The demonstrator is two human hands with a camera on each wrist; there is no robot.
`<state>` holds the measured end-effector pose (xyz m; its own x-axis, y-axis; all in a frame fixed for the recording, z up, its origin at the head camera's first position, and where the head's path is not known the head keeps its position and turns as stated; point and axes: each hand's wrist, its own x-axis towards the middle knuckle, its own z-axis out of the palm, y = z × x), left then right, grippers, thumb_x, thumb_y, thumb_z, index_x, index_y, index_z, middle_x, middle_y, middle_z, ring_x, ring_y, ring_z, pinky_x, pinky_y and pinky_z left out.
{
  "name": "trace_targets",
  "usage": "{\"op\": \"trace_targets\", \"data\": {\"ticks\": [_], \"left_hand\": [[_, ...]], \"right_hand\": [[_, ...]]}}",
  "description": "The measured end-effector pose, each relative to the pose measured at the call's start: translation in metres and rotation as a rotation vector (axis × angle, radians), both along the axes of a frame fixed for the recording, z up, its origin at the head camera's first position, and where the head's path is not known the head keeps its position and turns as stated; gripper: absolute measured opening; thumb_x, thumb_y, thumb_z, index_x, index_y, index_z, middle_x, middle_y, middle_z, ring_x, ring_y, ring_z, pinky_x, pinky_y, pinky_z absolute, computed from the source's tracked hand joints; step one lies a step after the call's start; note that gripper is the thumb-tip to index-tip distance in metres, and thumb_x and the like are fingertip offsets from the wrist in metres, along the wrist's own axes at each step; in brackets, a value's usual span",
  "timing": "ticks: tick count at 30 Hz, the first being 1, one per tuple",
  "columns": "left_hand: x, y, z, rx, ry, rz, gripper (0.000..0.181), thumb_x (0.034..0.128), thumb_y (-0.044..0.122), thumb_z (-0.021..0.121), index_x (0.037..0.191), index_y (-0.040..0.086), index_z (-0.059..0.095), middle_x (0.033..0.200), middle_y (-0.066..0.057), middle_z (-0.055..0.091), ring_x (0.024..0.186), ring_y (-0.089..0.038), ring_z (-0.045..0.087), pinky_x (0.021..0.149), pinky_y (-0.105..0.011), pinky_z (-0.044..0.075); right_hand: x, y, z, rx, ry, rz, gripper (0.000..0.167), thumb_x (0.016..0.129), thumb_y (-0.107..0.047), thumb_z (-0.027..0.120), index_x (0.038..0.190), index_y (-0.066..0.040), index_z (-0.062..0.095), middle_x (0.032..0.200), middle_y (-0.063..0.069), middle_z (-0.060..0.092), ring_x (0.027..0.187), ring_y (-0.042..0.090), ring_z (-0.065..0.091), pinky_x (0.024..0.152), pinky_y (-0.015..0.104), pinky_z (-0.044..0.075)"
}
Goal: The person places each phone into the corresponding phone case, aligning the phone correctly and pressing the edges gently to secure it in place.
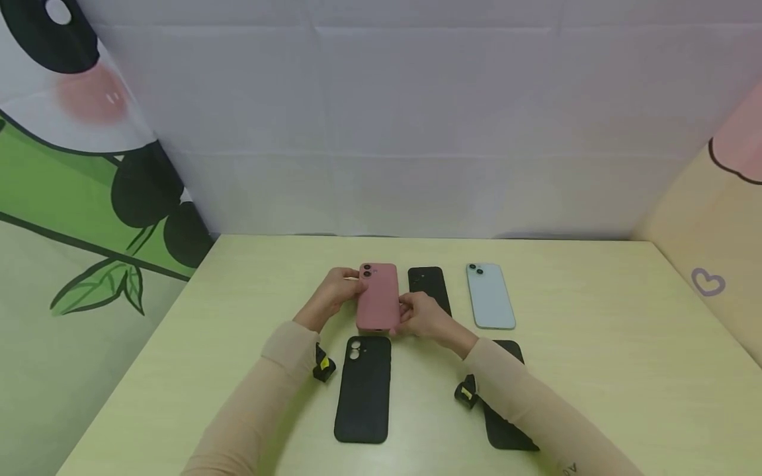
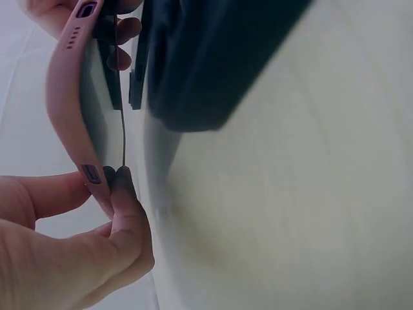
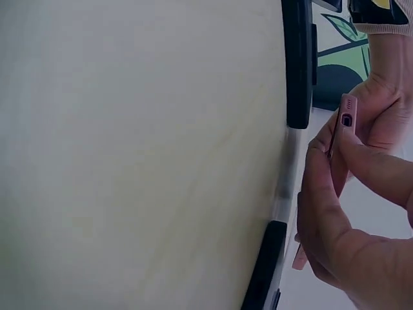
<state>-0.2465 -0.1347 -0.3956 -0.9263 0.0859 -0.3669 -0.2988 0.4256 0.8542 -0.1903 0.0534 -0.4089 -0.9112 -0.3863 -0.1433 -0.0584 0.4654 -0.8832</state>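
Observation:
Both hands hold a phone in a pink case (image 1: 379,297) just above the table, its back and two camera lenses facing up in the head view. My left hand (image 1: 335,295) grips its left edge, thumb on the back. At its lower right edge, my right hand (image 1: 425,317) pinches the side. In the left wrist view the pink case (image 2: 64,97) shows edge-on with side cutouts, and fingertips press its underside. The right wrist view shows thumb and fingers on either side of the pink edge (image 3: 347,106), near a port opening. Its underside is mostly hidden.
A black phone case (image 1: 363,390) lies directly in front, light showing in its camera holes. Behind my right hand is a black phone (image 1: 425,281), partly covered. A light blue phone (image 1: 491,295) lies farther right. My right forearm partly hides another black phone-shaped thing (image 1: 506,433).

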Motion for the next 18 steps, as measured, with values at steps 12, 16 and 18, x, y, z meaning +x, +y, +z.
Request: {"op": "trace_targets", "data": {"ticks": [12, 16, 18], "left_hand": [[-0.003, 0.002, -0.011, -0.021, 0.042, 0.009, 0.041, 0.0871, 0.004, 0.055, 0.125, -0.007, 0.048, 0.122, -0.022, 0.053, 0.099, -0.022, 0.055, 0.093, -0.039, 0.044], [0.000, 0.004, -0.012, -0.034, 0.062, 0.010, 0.041, 0.0857, 0.000, 0.053, 0.126, -0.008, 0.047, 0.119, -0.023, 0.054, 0.096, -0.022, 0.055, 0.087, -0.035, 0.046], [0.003, 0.006, -0.012, -0.047, 0.077, 0.009, 0.043, 0.0840, -0.003, 0.051, 0.127, -0.009, 0.045, 0.119, -0.023, 0.053, 0.098, -0.024, 0.054, 0.085, -0.034, 0.047]], "right_hand": [[0.002, -0.005, 0.000, 0.110, 0.021, 0.011, 0.020, 0.075, -0.005, 0.073, 0.086, 0.001, 0.057, 0.070, 0.003, 0.054, 0.059, 0.010, 0.046, 0.053, 0.021, 0.038], [0.002, -0.006, -0.002, 0.192, 0.076, 0.026, 0.019, 0.076, -0.007, 0.072, 0.081, 0.000, 0.055, 0.066, 0.002, 0.052, 0.057, 0.010, 0.044, 0.050, 0.020, 0.036], [0.002, -0.007, -0.004, 0.227, 0.103, 0.039, 0.019, 0.077, -0.008, 0.072, 0.081, 0.000, 0.055, 0.063, 0.003, 0.054, 0.054, 0.010, 0.046, 0.049, 0.020, 0.036]]}}
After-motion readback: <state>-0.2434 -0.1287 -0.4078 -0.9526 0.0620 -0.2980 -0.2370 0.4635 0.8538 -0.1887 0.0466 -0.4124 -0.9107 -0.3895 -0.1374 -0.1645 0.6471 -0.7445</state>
